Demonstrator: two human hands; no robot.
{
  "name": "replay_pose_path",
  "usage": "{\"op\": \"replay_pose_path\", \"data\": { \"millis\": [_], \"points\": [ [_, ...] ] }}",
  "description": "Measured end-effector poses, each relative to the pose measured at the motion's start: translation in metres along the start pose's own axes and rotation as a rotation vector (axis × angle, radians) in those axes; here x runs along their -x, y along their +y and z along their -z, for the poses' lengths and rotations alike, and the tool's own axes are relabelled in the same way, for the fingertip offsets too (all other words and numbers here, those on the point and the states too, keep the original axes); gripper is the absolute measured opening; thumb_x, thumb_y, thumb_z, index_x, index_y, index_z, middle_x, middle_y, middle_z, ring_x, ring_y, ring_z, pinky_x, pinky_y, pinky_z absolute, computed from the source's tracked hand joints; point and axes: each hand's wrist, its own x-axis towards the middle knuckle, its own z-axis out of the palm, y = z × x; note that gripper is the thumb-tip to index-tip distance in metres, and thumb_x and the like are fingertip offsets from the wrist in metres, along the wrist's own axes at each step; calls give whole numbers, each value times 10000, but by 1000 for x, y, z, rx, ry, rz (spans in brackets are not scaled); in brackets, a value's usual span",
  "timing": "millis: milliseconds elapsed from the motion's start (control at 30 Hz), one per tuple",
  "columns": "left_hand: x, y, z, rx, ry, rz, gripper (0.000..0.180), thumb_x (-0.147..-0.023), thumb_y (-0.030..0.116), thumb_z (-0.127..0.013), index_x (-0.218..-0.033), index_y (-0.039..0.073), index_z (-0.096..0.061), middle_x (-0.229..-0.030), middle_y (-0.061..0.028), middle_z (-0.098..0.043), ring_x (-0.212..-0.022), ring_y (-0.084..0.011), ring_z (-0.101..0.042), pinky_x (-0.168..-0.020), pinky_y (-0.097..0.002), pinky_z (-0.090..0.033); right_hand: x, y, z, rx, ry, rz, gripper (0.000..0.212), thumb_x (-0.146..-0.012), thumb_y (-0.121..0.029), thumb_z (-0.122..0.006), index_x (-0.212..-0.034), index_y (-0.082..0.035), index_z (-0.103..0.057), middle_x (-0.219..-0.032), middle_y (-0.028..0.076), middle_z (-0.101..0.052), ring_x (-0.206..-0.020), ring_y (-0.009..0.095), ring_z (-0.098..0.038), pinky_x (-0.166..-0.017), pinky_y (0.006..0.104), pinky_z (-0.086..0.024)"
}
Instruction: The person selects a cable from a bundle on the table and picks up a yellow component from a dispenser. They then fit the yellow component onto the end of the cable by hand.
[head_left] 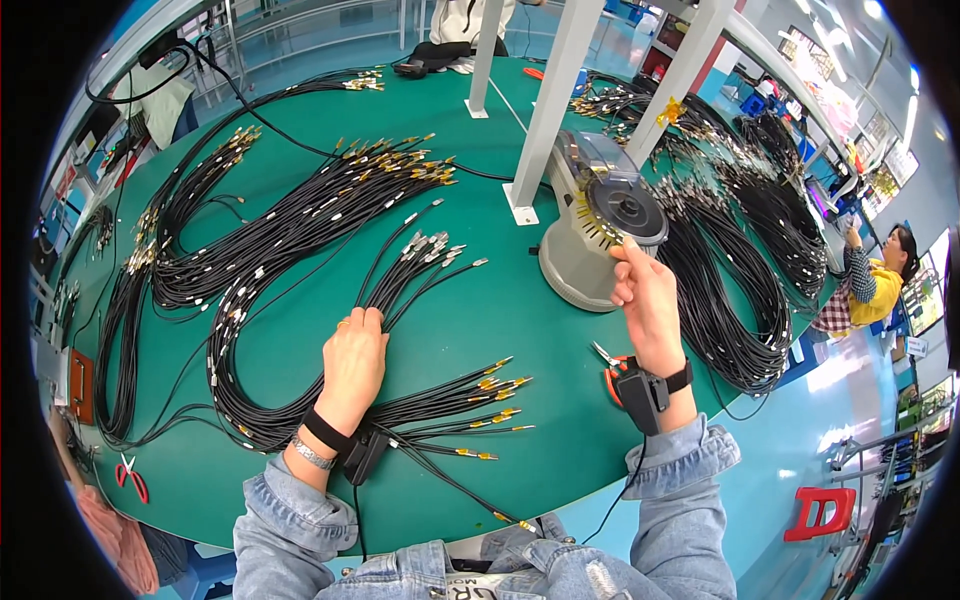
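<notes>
Green counter (480,335) stretches between left fingers (372,320) wrapped round black cables (245,395) and right fingers (632,258) pinched together, hold unclear, by a grey machine (572,262), lettered shirt (485,582) past its near edge.

A bundle of black cables (396,284) with silvery tips is grasped above the green table (530,325) by the left hand (355,368). The right hand (650,300) is raised just beside the grey machine (575,252), thumb and fingertip brought close; what is held there cannot be told. Red-handled scissors (138,486) are laid at the near left.
</notes>
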Motion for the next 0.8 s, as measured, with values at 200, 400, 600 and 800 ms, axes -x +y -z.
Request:
{"op": "replay_pose_path", "data": {
  "millis": [200, 400, 600, 800],
  "points": [
    [0, -6, -1, 25, -27, -30, 163, -737, 67, -657, -834, 25, -534, -772, -119, -573, -711, -315, -577, -627, -411, -471, -8, 0, -3, 23, -32, 65, 190, -897, -193, -575, -865, -6, -585, -600, -55, -410, -469, 34, -303, -461, 213, -258],
    [-4, -8, 11, 129, -16, -11, 158, -742, 35, -634, -873, 13, -548, -765, -123, -595, -672, -287, -588, -603, -388, -470, 9, -14, -16, -191, -103, 366, 147, -895, -155, -564, -857, -14, -576, -601, -37, -400, -508, 44, -330, -497, 217, -275],
    [-9, 16, 35, 863, -331, 241, 181, -798, 41, -596, -967, -7, -556, -783, -85, -619, -684, -160, -593, -627, -300, -479, 49, -1, -28, -178, -338, 227, 117, -892, -116, -547, -841, -11, -560, -658, -4, -468, -563, 80, -392, -549, 235, -329],
    [-18, 70, 50, 1063, -296, 68, 270, -836, 109, -615, -1070, -8, -547, -791, -61, -609, -724, -117, -573, -645, -255, -472, 75, 34, -32, -38, -447, 127, 119, -887, -99, -540, -828, 4, -548, -756, 39, -543, -619, 99, -461, -595, 235, -382]
  ]
}}
